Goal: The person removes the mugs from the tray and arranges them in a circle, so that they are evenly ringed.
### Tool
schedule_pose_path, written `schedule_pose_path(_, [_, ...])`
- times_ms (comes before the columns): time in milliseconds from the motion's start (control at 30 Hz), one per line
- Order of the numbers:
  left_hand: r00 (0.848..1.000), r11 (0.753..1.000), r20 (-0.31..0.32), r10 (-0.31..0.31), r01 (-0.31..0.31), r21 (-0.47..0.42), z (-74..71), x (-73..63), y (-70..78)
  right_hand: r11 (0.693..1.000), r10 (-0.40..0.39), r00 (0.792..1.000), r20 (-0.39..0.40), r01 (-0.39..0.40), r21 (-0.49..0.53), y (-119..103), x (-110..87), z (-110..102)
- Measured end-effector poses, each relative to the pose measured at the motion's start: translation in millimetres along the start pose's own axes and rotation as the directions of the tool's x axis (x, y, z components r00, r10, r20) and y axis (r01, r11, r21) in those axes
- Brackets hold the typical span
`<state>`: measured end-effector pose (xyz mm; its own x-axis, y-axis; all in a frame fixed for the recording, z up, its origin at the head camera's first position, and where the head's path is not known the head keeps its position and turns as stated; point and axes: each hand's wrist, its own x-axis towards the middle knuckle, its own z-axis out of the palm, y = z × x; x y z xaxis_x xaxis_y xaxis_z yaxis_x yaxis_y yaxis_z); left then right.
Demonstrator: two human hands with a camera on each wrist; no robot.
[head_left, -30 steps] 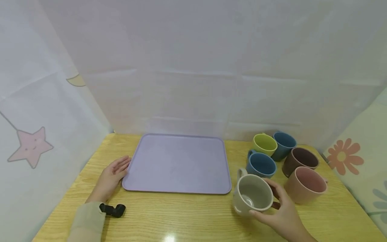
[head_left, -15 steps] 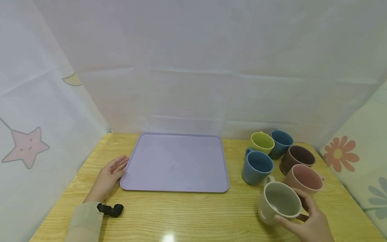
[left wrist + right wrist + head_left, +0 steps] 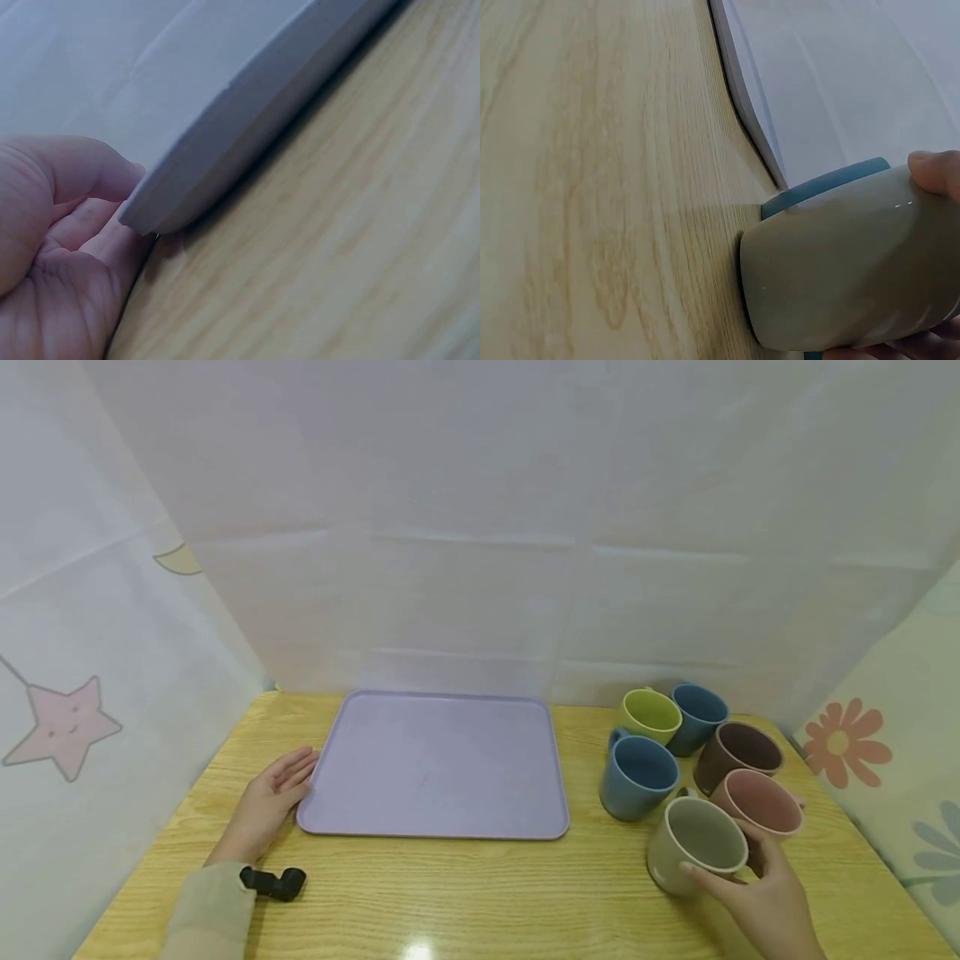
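Observation:
A grey-beige mug (image 3: 675, 860) stands upright at the right front of the table, its base at the wood in the right wrist view. My right hand (image 3: 772, 889) grips it from the right, thumb on the near side and the other fingers mostly hidden behind. The mug's handle points away from me. On the left, my left hand (image 3: 262, 810) rests on the table beside the lilac tray (image 3: 435, 768). Its fingers lie loosely extended along the tray's left edge, and in the left wrist view the thumb (image 3: 97, 169) touches the rim.
Behind the held mug are a blue mug (image 3: 633, 789), a yellow-green mug (image 3: 641, 722), a darker blue mug (image 3: 693, 735), a brown mug (image 3: 720, 764) and a pink mug (image 3: 750, 814). A pale cloth (image 3: 450, 568) hangs behind the wooden table (image 3: 450, 893).
My right hand has carried the grey-beige mug right, away from the tray, and lowered it onto the table just in front of the pink mug. The left hand has stayed by the tray.

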<state>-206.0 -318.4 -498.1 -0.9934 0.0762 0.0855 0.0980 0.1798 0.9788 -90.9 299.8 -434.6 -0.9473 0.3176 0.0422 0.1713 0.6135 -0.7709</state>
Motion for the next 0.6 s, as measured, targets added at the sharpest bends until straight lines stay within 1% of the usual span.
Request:
schedule_pose_path(100, [1.0,1.0,0.003,0.003,-0.003,-0.001,0.0,0.0,0.1,0.999,-0.011,1.0,-0.028,0.012,0.042,1,3.4,4])
schedule_pose_path(267, [1.0,1.0,0.004,0.014,-0.014,0.005,0.4,0.0,-0.4,0.99,-0.065,0.996,-0.062,0.072,0.124,-1,5.7,13])
schedule_pose_path(333, [1.0,1.0,0.005,0.015,-0.015,0.009,0.4,0.0,-0.4,0.987,-0.083,0.994,-0.074,0.092,0.13,-3,6.0,16])
schedule_pose_path(600, [1.0,1.0,0.0,0.007,-0.007,0.011,0.5,-0.9,1.5,0.983,-0.113,0.989,-0.098,0.125,0.134,-7,6.2,23])
